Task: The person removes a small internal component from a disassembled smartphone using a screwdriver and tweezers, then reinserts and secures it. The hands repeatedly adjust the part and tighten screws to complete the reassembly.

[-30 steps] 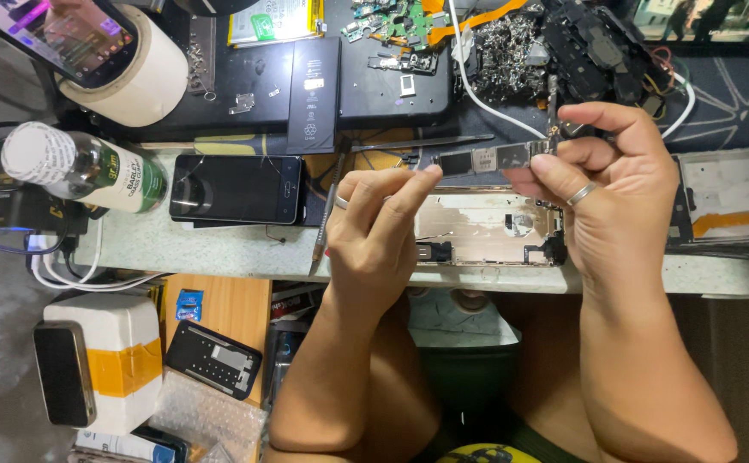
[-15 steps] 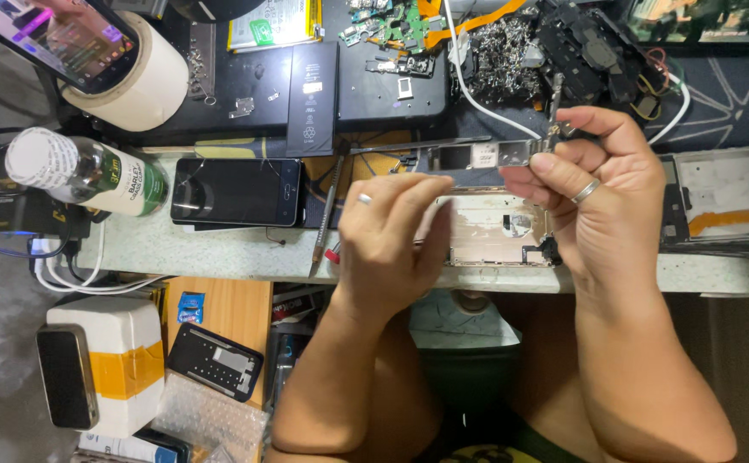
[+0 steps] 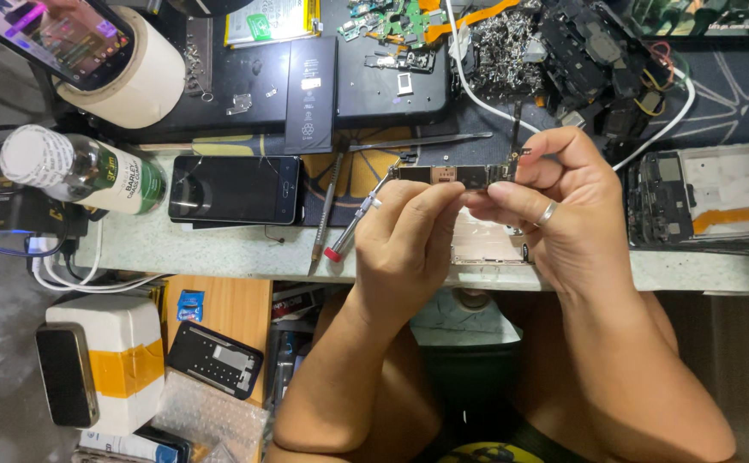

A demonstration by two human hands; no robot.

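Left hand [image 3: 409, 236] and right hand [image 3: 563, 214] raised together, fingers pinched, forearms angled inward.

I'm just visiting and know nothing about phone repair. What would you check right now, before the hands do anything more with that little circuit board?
1. Board held firmly: ok. The right hand pinches the narrow circuit board at its right end.
2. Other hand steadying it: ok. The left hand has fingers on the board's lower edge.
3. Screwdriver under control: ok. The red-tipped screwdriver sits in the left hand.
4. Open phone frame below the hands: ok, lying on the bench.
5. Tool tip seated on a screw: cannot tell, too small to see.
6. Loose parts nearby: not ok. The parts pile is close behind.
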